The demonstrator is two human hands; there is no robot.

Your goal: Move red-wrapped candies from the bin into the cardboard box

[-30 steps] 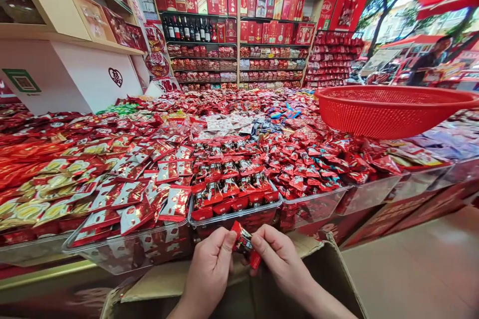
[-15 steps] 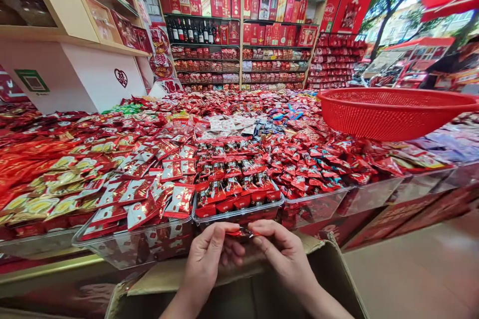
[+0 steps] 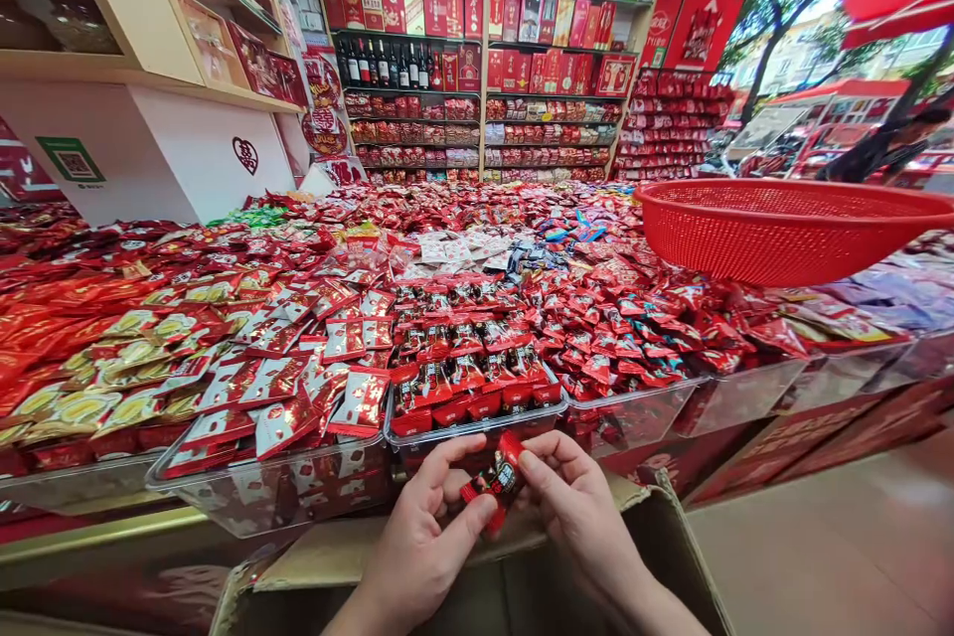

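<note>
Packet [image 3: 501, 479] in fingers [image 3: 471, 523], matching packets [image 3: 463, 373] in clear bin [image 3: 432, 434]

Beyond a wide red plastic-mesh basket [image 3: 775, 246], dark glass bottles [image 3: 383, 67] fill the left end of a dark-edged shelf [image 3: 409, 91].

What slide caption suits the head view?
Left hand and right hand hold a red-black packet near a cardboard box.
</note>
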